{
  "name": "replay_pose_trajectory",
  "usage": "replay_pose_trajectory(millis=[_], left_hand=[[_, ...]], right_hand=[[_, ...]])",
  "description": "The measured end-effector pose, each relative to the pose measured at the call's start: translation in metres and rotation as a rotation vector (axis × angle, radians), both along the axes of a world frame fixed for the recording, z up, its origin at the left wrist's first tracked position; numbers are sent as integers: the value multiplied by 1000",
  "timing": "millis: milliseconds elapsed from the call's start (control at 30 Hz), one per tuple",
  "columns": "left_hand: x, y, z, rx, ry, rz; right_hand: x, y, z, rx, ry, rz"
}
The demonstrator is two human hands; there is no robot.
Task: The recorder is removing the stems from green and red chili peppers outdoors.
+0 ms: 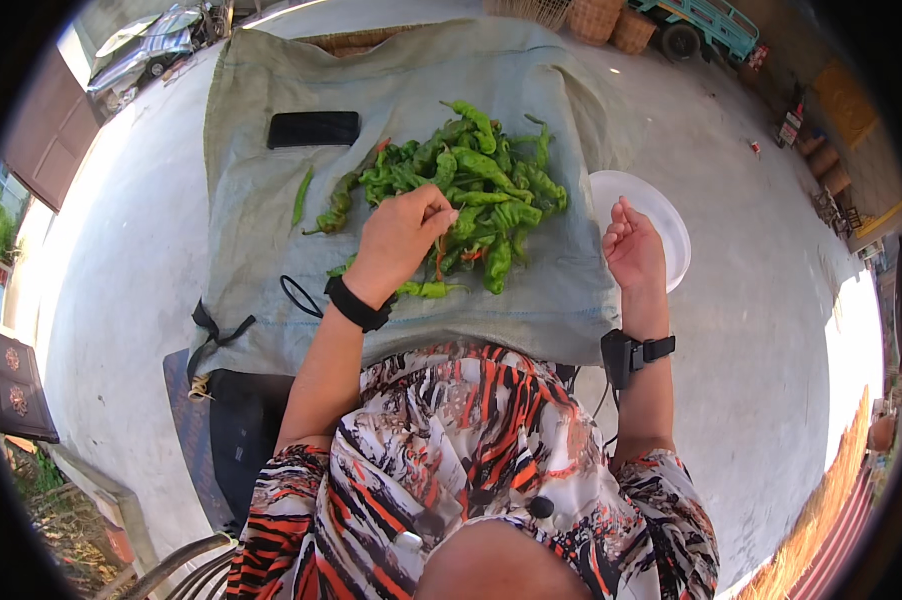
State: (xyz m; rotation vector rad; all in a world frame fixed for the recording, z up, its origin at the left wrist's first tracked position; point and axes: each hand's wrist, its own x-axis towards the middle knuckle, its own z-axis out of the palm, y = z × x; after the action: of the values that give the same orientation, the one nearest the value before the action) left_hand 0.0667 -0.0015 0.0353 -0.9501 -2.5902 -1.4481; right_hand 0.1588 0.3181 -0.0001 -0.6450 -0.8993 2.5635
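A heap of green chili peppers [496, 169], with a few red ones among them, lies on a grey-green woven sheet [263, 247]. Over the heap's near left side, my left hand [409, 225] has its thumb and index finger pinched together beside a pepper stem. Whether that stem is between the fingertips is hidden. To the right, my right hand [637, 247] is turned palm up with its fingers loosely curled, and nothing shows in it. Behind that hand is a round white plastic basin or plate [674, 225], partly covered by the hand and the sheet's edge.
A black smartphone [313, 129] lies on the sheet, left of the heap. One loose pepper [302, 196] sits below it. A black cord loop [299, 296] is near my left wrist. Wicker baskets [595, 21] and a teal cargo cart [698, 22] stand at the far right.
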Motion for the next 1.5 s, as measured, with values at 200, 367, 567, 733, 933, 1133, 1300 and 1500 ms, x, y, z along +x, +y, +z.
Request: replay_pose_trajectory(millis=[200,367,567,733,933,1133,1300,1500], left_hand=[[1,3,0,217,-186,-169],[17,7,15,315,-339,-274],[12,0,21,571,-497,-378],[12,-1,16,634,-536,-302],[6,-6,15,798,-698,-302],[-56,-60,-35,378,-210,333],[-85,-108,-83,-752,287,573],[-88,-111,-84,-710,-175,444]], right_hand=[[23,-43,19,563,10,196],[18,-108,22,1202,93,271],[5,-129,7,1736,195,327],[-7,-151,14,1674,115,160],[-3,-141,23,1259,177,390],[-4,-89,26,312,254,214],[-4,-48,20,-30,246,-58],[3,-44,-17,87,173,154]])
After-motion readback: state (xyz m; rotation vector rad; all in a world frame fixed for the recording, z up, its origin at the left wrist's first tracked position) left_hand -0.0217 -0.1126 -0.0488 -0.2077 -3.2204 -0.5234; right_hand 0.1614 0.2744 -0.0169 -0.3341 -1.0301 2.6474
